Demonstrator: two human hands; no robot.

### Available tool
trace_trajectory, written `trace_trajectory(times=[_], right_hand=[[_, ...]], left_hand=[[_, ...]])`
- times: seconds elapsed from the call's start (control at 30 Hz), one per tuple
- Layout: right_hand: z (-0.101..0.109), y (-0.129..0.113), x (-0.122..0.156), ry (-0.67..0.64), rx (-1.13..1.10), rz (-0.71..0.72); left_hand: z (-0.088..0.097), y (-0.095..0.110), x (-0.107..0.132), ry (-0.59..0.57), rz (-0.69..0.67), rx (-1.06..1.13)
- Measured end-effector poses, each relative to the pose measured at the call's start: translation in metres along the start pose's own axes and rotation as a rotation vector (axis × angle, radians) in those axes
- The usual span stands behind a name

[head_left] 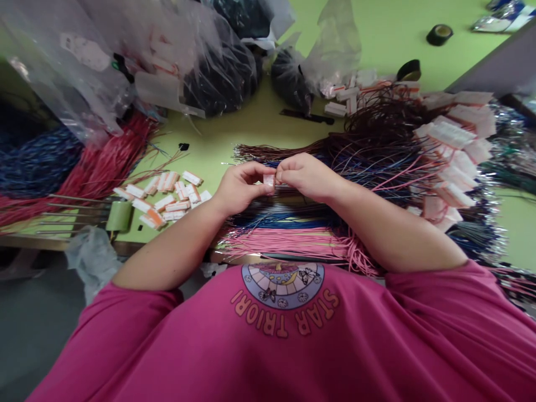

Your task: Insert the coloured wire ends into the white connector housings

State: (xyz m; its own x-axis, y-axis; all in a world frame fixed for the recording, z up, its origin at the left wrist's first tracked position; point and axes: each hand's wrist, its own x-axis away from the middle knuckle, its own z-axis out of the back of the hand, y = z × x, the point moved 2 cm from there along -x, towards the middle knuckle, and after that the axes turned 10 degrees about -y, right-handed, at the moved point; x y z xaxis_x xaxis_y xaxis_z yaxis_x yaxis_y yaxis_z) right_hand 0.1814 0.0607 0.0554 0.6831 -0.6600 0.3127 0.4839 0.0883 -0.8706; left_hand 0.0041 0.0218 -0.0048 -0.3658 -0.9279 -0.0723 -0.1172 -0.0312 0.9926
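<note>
My left hand point(240, 187) and my right hand point(307, 176) meet above the green table point(251, 125), fingers pinched together on a small white connector point(268, 181) held between them. My right hand's fingertips press at the connector's right side, where a thin wire seems to enter; I cannot make the wire out clearly. Under both hands lie flat bundles of pink wires point(288, 240), blue wires point(285, 218) and dark brown wires point(318, 148).
Loose white connectors point(167, 198) lie scattered left of my hands. Finished connector harnesses point(452, 151) pile up at the right. Red wires point(100, 162), clear plastic bags point(176, 50), black tape rolls point(439, 34) and a green spool point(119, 215) surround the spot.
</note>
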Motion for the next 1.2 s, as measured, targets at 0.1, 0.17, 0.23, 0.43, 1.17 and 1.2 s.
trace_trajectory(times=[0.1, 0.17, 0.23, 0.43, 1.17, 1.2], right_hand=[[0.001, 0.002, -0.004, 0.045, 0.192, 0.065], [0.004, 0.005, -0.006, 0.055, 0.347, 0.112], [0.008, 0.006, -0.004, 0.06, 0.538, 0.141], [0.006, 0.007, 0.011, 0.124, 1.063, 0.195], [0.0, 0.015, 0.006, -0.178, 0.935, -0.013], [0.001, 0.015, 0.005, -0.118, 0.962, -0.016]], left_hand=[[0.0, 0.004, 0.0, 0.027, 0.032, -0.034], [0.002, 0.007, -0.001, 0.022, 0.032, -0.027], [0.007, 0.008, -0.004, 0.027, 0.026, -0.016], [0.034, 0.005, -0.01, 0.285, 0.031, -0.039], [0.036, 0.004, -0.01, 0.248, 0.047, -0.094], [0.036, 0.004, -0.01, 0.236, 0.048, -0.103]])
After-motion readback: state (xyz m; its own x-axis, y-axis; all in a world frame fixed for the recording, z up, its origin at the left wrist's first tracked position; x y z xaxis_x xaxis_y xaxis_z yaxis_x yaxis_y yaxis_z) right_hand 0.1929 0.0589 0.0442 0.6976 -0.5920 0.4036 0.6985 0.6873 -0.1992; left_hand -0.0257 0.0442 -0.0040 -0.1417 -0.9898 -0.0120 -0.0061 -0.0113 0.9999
